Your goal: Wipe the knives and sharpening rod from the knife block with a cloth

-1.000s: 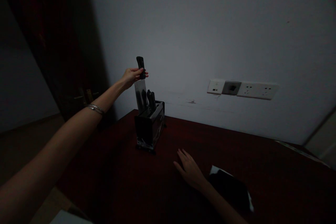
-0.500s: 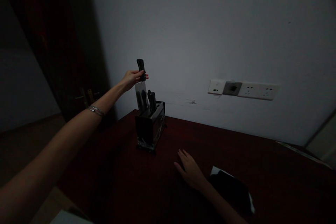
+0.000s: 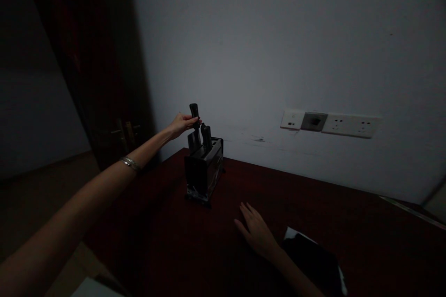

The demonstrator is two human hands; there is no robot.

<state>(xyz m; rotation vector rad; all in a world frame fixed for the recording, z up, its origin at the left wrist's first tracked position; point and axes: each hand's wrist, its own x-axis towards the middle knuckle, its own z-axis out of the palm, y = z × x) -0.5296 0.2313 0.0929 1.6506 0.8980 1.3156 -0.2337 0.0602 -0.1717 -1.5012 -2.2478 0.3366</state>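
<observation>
My left hand [image 3: 183, 123] pinches the black handle of a broad-bladed kitchen knife [image 3: 194, 110], probably a cleaver. Part of its blade shows above a dark knife block [image 3: 197, 171]; the rest is hidden inside a slot. Right beside it in the block stand other black-handled knives [image 3: 206, 135]. My right hand [image 3: 258, 232] lies on the dark red tabletop [image 3: 195, 246], fingers stretched out and holding nothing. Its forearm is close to a flat black item with white edges [image 3: 313, 257], whose kind I cannot make out.
Behind the table rises a pale wall with a row of sockets [image 3: 331, 124]. A dark door with a metal handle [image 3: 129, 132] stands at the left. Something white [image 3: 94, 288] shows low at the left. The room is dim.
My left hand has lowered the knife, so less blade shows above the block. My right hand stays spread on the table. The view has shifted slightly.
</observation>
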